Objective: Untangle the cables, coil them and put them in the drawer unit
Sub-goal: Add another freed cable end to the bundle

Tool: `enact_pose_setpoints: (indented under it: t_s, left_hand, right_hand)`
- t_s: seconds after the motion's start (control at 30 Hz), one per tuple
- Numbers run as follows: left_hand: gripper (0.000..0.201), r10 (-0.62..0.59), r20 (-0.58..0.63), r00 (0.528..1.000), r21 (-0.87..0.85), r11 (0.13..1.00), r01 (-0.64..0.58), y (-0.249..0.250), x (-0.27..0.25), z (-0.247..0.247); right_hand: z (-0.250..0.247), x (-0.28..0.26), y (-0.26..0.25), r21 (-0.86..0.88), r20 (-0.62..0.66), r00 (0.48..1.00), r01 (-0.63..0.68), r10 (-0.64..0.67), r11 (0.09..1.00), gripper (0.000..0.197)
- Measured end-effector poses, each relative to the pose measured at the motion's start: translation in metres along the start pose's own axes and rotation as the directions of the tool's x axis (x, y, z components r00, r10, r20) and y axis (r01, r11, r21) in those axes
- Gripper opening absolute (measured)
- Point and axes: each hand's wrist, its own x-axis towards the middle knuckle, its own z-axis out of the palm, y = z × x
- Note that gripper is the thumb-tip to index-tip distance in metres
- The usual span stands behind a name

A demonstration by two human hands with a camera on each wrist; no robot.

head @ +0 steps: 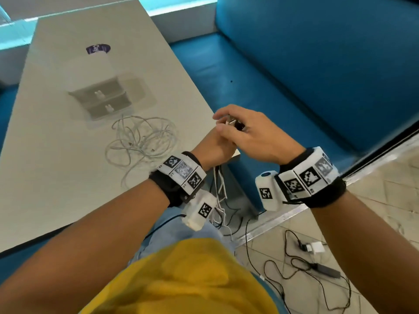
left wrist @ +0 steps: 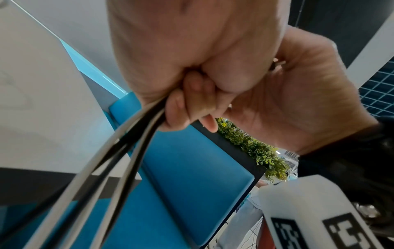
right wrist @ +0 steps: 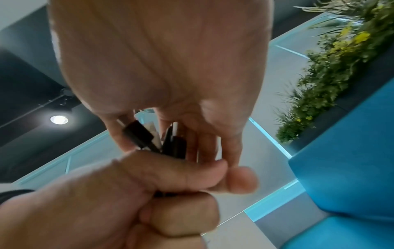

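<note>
Left hand (left wrist: 192, 55): fisted round a bundle of black and white cables (left wrist: 127, 146), kept gathered, probably so the ends can be sorted.
Right hand (right wrist: 162, 67): fingers curled on the connector ends (right wrist: 153, 136) above the fist.
Bundle axis: roughly vertical, plugs up, strands hanging past the table (head: 56, 177) edge.
White tangle (head: 141, 141): left on the table, before the drawer unit (head: 106, 98).
</note>
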Motion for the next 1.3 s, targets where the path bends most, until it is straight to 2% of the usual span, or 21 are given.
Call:
enact_pose_setpoints:
  t_s: [0.03,0.07,0.1,0.23,0.33,0.4,0.47,0.53,0.6,0.67,0.77,0.87,0.9,1.0,1.07,1.13,1.17,1.2,1.23,1.27,1.3]
  left_hand:
    - [0.036,0.017,-0.027,0.999,-0.020,1.000,-0.018,0.005,-0.001,0.005]
    - [0.040,0.009,-0.018,1.000,0.079,0.997,-0.007,0.005,-0.002,0.006]
    - [0.038,-0.015,0.005,1.000,0.163,0.987,0.014,0.005,-0.006,0.008]
    - [0.030,-0.010,0.003,1.000,0.146,0.989,0.010,0.009,-0.006,0.010]
    - [0.040,0.013,0.048,0.999,0.221,0.975,-0.023,0.015,-0.008,0.000]
    - [0.049,0.098,0.064,0.993,0.285,0.952,-0.113,0.021,-0.007,-0.011]
    - [0.045,0.148,0.079,0.986,0.361,0.917,-0.166,0.024,0.001,-0.020]
    - [0.030,0.185,0.076,0.980,0.403,0.893,-0.199,0.030,0.005,-0.021]
    - [0.007,0.209,0.071,0.975,0.358,0.907,-0.221,0.032,0.004,-0.017]
    - [0.024,0.241,0.035,0.970,0.375,0.896,-0.236,0.031,0.002,-0.016]
    - [0.013,0.267,0.034,0.963,0.379,0.888,-0.259,0.031,0.000,-0.017]
    - [0.022,0.276,0.046,0.960,0.422,0.866,-0.269,0.034,0.003,-0.021]
    - [0.023,0.266,0.051,0.963,0.428,0.865,-0.262,0.036,0.004,-0.022]
    - [0.007,0.264,0.086,0.961,0.424,0.863,-0.275,0.038,0.011,-0.029]
    - [0.008,0.278,0.089,0.957,0.411,0.865,-0.289,0.035,0.014,-0.032]
    - [0.008,0.265,0.088,0.960,0.353,0.893,-0.279,0.036,0.010,-0.030]
    - [0.017,0.246,0.082,0.966,0.299,0.918,-0.260,0.038,0.007,-0.029]
    - [0.027,0.223,0.065,0.973,0.254,0.939,-0.233,0.040,0.005,-0.029]
    - [0.032,0.195,0.038,0.980,0.206,0.958,-0.198,0.042,0.004,-0.029]
    - [0.033,0.170,0.003,0.985,0.150,0.974,-0.168,0.043,0.004,-0.030]
    - [0.031,0.140,-0.046,0.989,0.066,0.988,-0.137,0.043,0.004,-0.032]
  right_hand:
    - [0.002,-0.001,-0.002,-0.021,-0.018,1.000,0.014,-0.014,1.000,0.026]
    - [0.004,-0.002,-0.003,-0.042,-0.052,0.998,0.029,-0.031,0.999,0.024]
    - [0.005,-0.003,-0.004,-0.055,-0.095,0.994,0.040,-0.045,0.998,0.025]
    - [0.008,0.004,-0.011,-0.052,-0.236,0.970,0.054,-0.065,0.997,0.044]
    - [0.005,0.009,-0.013,-0.056,-0.263,0.963,0.036,-0.050,0.998,0.046]
    - [0.000,0.013,-0.013,-0.095,-0.281,0.959,-0.005,-0.022,0.995,0.053]
    - [-0.005,0.015,-0.014,-0.136,-0.315,0.949,-0.057,0.012,0.989,0.060]
    - [-0.008,0.017,-0.013,-0.126,-0.347,0.937,-0.076,0.028,0.989,0.064]
    - [-0.009,0.017,-0.012,-0.113,-0.352,0.936,-0.062,0.018,0.992,0.063]
    - [-0.007,0.014,-0.012,-0.112,-0.329,0.944,-0.035,-0.004,0.993,0.057]
    - [-0.004,0.011,-0.013,-0.111,-0.301,0.953,-0.021,-0.013,0.994,0.047]
    - [-0.006,0.013,-0.014,-0.138,-0.280,0.960,-0.029,-0.011,0.990,0.036]
    - [-0.007,0.014,-0.015,-0.148,-0.276,0.961,-0.033,-0.010,0.988,0.036]
    - [-0.010,0.021,-0.017,-0.161,-0.279,0.960,-0.016,-0.030,0.987,0.046]
    - [-0.010,0.023,-0.017,-0.172,-0.255,0.966,0.004,-0.049,0.985,0.051]
    - [-0.010,0.024,-0.015,-0.038,-0.216,0.976,0.009,-0.017,0.999,0.053]
    - [-0.009,0.024,-0.014,0.130,-0.207,0.978,0.009,0.018,0.992,0.052]
    - [-0.008,0.024,-0.012,0.340,-0.204,0.977,0.014,0.059,0.940,0.051]
    - [-0.005,0.026,-0.009,0.548,-0.187,0.977,0.015,0.105,0.836,0.053]
    - [-0.002,0.026,-0.009,0.726,-0.133,0.981,-0.002,0.143,0.687,0.057]
    - [0.004,0.028,-0.008,0.838,-0.052,0.986,-0.044,0.160,0.544,0.065]
